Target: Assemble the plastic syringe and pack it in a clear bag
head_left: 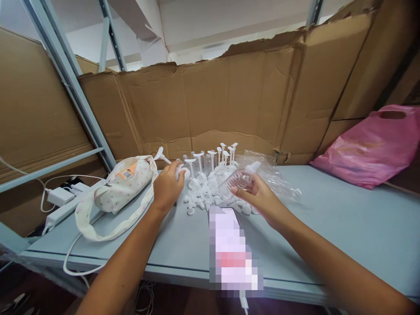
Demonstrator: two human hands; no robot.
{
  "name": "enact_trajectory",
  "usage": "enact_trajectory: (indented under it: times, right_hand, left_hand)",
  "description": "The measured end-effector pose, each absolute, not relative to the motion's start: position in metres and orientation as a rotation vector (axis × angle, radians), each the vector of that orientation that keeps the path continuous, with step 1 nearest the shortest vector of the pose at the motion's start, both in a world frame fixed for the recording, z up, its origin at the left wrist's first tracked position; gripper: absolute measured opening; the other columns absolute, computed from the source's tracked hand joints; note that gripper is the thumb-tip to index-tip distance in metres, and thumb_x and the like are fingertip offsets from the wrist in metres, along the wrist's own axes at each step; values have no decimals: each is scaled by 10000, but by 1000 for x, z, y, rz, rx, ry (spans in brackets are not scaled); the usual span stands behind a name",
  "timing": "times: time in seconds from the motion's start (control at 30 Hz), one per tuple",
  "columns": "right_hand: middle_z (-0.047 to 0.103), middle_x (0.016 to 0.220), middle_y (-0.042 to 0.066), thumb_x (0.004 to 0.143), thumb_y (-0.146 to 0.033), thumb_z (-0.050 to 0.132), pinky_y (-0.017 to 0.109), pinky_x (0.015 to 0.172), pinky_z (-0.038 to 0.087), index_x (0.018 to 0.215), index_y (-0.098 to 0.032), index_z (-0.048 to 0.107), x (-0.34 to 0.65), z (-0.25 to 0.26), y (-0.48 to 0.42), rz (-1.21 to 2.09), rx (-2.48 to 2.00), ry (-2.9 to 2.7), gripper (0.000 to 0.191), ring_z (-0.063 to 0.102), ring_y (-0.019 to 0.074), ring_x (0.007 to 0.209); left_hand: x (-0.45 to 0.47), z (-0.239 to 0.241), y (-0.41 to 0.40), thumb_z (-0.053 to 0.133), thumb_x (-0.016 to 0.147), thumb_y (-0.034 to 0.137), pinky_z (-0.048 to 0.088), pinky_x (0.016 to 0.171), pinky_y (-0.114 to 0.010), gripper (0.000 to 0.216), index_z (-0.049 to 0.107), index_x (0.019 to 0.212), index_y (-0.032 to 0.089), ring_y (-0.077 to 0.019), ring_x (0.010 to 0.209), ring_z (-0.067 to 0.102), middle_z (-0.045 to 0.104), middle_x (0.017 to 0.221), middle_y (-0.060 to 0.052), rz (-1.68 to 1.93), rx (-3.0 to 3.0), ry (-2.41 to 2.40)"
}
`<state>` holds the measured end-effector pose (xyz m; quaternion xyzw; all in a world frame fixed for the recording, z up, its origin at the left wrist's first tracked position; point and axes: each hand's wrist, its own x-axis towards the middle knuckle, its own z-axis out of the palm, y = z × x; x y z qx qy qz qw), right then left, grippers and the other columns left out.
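Observation:
My left hand (169,186) is closed around a white plastic pump top (160,154); its flat head and thin stem stick out above the fingers toward the upper left. My right hand (257,192) grips a clear ribbed plastic bottle (234,180), tilted, with a white pointed tip at its upper right end. Between the hands lies a pile of small white plastic caps (201,192). Behind the pile stand several clear bottles (207,162) and upright white T-shaped pumps (212,158). The fingers partly hide both held things.
A phone (229,249) with a blurred screen lies in front, its cable hanging over the edge. On the left are a floral pouch bag (123,188) and a power strip (70,203). Clear plastic film (278,181) and a pink bag (370,148) are to the right. Cardboard (210,100) walls the back.

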<state>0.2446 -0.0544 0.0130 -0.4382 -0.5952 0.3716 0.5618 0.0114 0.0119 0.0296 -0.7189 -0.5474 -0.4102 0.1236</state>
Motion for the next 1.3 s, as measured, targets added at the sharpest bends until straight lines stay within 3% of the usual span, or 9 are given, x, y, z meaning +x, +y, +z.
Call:
enact_trajectory:
  times: [0.23, 0.4, 0.53, 0.73, 0.97, 1.13, 1.3]
  right_hand:
    - [650, 1028, 80, 669, -408, 706, 393, 820, 508, 1039, -222, 463, 244, 15, -55, 940, -941, -1387, 480, 635, 241, 962]
    - [652, 1057, 68, 673, -349, 714, 391, 855, 497, 1041, -246, 428, 241, 13, -56, 1022, -824, -1331, 478, 632, 234, 996]
    - [658, 1024, 25, 676, -331, 724, 372, 800, 512, 1029, -277, 399, 239, 11, -57, 1053, -779, -1330, 482, 643, 222, 950]
    - [640, 1068, 4, 689, -273, 723, 308, 715, 525, 1024, -300, 398, 240, 11, -60, 1108, -706, -1355, 468, 650, 179, 878]
    - [555, 1216, 14, 657, -244, 767, 270, 664, 515, 1005, -295, 444, 242, 8, -59, 1226, -680, -1355, 478, 625, 162, 894]
    - [587, 967, -13, 629, -245, 794, 242, 661, 503, 997, -271, 512, 239, 6, -58, 1146, -687, -1348, 464, 598, 127, 827]
    - [591, 921, -17, 634, -252, 793, 253, 671, 502, 1003, -267, 530, 236, 1, -56, 1099, -646, -1328, 453, 598, 127, 806]
  left_hand:
    - [34, 21, -2, 566, 801, 321, 535, 679, -271, 432, 479, 1211, 217, -122, 794, 593, 561, 1145, -75, -2072, -2615, -1424]
    - [46, 21, -13, 642, 743, 353, 561, 739, -314, 598, 409, 1271, 194, -127, 848, 604, 487, 1265, -111, -2376, -2995, -1439]
    - [50, 15, -16, 682, 718, 376, 515, 862, -340, 633, 391, 1252, 199, -176, 1001, 592, 547, 1195, -106, -2417, -3222, -1399]
    - [51, 7, -17, 772, 634, 337, 502, 712, -263, 713, 335, 1190, 241, -112, 720, 613, 613, 839, 7, -2450, -3399, -1268]
    - [52, 14, -25, 738, 677, 357, 465, 614, -220, 716, 370, 1275, 218, -98, 660, 558, 596, 846, -10, -2274, -3400, -1215]
    - [47, 15, -30, 630, 777, 425, 462, 645, -246, 708, 281, 1351, 201, -117, 670, 549, 572, 756, -3, -2163, -3481, -1037]
    - [45, 16, -34, 588, 809, 434, 451, 680, -263, 681, 249, 1369, 245, -119, 712, 544, 557, 888, -28, -2184, -3496, -895]
